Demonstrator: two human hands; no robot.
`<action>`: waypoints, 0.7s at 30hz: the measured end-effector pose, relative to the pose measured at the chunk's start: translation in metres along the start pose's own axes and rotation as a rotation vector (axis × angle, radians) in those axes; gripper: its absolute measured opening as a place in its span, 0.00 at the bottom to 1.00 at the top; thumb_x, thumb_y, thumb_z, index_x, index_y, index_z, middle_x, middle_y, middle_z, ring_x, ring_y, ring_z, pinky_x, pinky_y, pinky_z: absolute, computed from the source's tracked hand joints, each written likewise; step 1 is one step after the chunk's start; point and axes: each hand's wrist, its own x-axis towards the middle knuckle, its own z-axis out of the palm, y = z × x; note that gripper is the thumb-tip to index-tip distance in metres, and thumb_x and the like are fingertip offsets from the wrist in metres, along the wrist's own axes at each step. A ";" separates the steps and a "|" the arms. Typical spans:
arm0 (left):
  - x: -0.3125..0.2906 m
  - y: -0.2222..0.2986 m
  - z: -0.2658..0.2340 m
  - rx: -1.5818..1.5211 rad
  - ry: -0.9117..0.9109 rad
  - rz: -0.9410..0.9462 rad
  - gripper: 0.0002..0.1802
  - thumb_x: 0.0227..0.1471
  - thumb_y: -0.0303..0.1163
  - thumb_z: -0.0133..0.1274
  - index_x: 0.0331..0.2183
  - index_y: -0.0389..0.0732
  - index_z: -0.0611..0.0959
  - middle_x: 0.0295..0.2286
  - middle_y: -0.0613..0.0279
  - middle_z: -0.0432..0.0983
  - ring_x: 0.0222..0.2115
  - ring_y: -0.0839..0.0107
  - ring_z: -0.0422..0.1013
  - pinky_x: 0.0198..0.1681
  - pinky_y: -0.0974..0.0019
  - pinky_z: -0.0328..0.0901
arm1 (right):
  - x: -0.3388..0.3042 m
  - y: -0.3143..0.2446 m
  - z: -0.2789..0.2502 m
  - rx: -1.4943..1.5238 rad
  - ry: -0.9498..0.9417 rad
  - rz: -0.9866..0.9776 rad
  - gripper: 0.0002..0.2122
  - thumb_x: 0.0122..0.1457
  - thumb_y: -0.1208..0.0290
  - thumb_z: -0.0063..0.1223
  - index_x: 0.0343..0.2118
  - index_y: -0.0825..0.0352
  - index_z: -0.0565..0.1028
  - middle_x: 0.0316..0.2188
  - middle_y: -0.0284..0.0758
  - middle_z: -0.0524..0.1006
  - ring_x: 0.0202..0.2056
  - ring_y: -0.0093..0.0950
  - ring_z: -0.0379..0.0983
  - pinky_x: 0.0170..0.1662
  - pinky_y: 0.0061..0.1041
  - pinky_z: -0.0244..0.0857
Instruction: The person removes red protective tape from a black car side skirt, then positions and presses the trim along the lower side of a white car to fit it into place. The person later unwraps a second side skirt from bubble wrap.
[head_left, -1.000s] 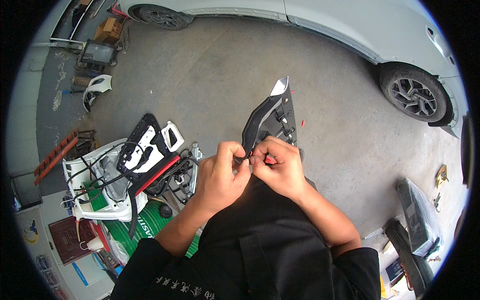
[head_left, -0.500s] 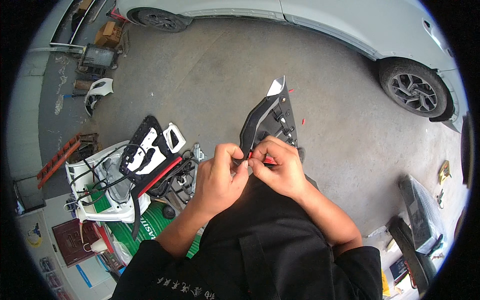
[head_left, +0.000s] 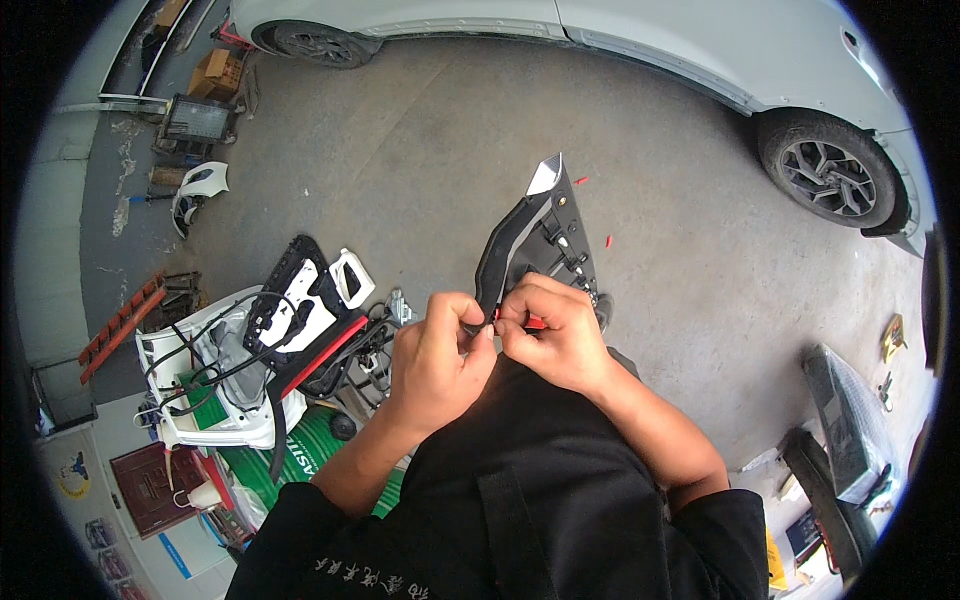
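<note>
In front of my body is a long black car trim panel (head_left: 548,250), with a pale, shiny far tip and clips along its inner face. My left hand (head_left: 432,352) is closed on the panel's near left edge, thumb against bent forefinger. Close beside it, my right hand (head_left: 562,335) pinches at the same near end, where a small red strip (head_left: 497,314) shows between the fingertips. More red (head_left: 536,323) appears under the right fingers. My fingers hide most of the panel's near end.
A pale car (head_left: 660,50) stands across the far side. Small red scraps (head_left: 609,241) lie on the grey floor. White and black car parts (head_left: 290,310) are heaped at left, by a green drum (head_left: 300,455). Wrapped parts (head_left: 848,425) lie at right.
The panel's far end has swung slightly left. Both hands keep almost the same place and pinch, with the fingertips shifting only a little.
</note>
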 end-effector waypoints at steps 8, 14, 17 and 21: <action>0.002 -0.005 -0.003 -0.001 0.000 0.016 0.17 0.43 0.17 0.59 0.35 0.37 0.69 0.16 0.59 0.72 0.16 0.64 0.75 0.18 0.64 0.66 | 0.004 0.000 0.005 0.022 0.007 -0.012 0.03 0.45 0.84 0.54 0.23 0.71 0.72 0.21 0.33 0.71 0.22 0.23 0.67 0.26 0.23 0.61; 0.003 -0.009 -0.004 -0.012 -0.013 -0.025 0.16 0.44 0.17 0.59 0.34 0.35 0.69 0.18 0.60 0.71 0.18 0.71 0.73 0.21 0.69 0.66 | 0.007 0.000 0.006 0.014 0.008 0.036 0.03 0.45 0.84 0.54 0.23 0.71 0.72 0.22 0.33 0.72 0.23 0.24 0.69 0.27 0.22 0.63; 0.004 -0.010 -0.004 0.003 -0.019 -0.054 0.16 0.45 0.17 0.59 0.34 0.34 0.69 0.19 0.60 0.71 0.18 0.74 0.72 0.22 0.72 0.66 | 0.006 -0.001 0.007 0.015 0.017 0.047 0.04 0.45 0.84 0.55 0.23 0.71 0.72 0.23 0.34 0.73 0.24 0.25 0.71 0.28 0.23 0.64; 0.003 -0.011 -0.003 -0.008 -0.017 -0.062 0.16 0.45 0.17 0.59 0.34 0.34 0.69 0.19 0.60 0.71 0.17 0.75 0.71 0.21 0.71 0.65 | 0.003 0.000 0.010 -0.039 0.068 -0.041 0.05 0.43 0.83 0.57 0.24 0.69 0.73 0.22 0.35 0.72 0.24 0.30 0.71 0.29 0.27 0.65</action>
